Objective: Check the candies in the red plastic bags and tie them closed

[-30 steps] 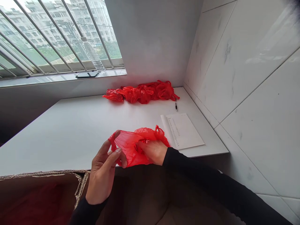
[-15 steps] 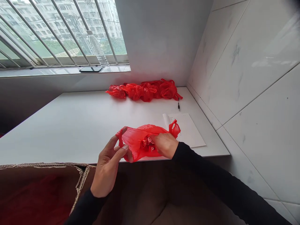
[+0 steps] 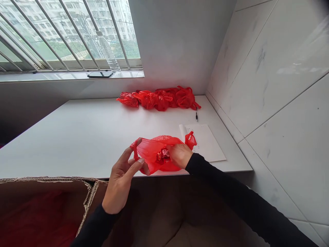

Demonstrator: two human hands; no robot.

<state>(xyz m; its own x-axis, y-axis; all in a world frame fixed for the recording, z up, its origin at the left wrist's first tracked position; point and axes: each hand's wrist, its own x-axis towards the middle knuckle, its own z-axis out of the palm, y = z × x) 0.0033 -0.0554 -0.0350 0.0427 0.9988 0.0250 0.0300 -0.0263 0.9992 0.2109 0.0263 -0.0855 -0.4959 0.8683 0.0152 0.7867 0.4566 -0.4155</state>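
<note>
At the table's front edge lies a red plastic bag [image 3: 151, 147] with its mouth held open. My left hand [image 3: 123, 175] is closed on the bag's left handle, pinching it between thumb and fingers. My right hand [image 3: 181, 154] reaches into the mouth from the right. Its fingers curl down beside small red printed packets [image 3: 165, 153] inside; the fingertips are hidden, so what they grip cannot be made out. The bag's other handle [image 3: 190, 140] stands up loosely behind my right hand.
Several bunched red bags [image 3: 159, 99] line the back of the white table [image 3: 84, 137]. A notebook [image 3: 209, 144] and a pen [image 3: 196, 116] lie at right. A cardboard box [image 3: 88, 202] with red material stands front left. A bottle [image 3: 109, 53] and phone [image 3: 100, 74] are on the sill.
My left hand and the bag's left handle have moved slightly right and up. My right hand has shifted a little, still in the bag, and the packets lie slightly differently.
</note>
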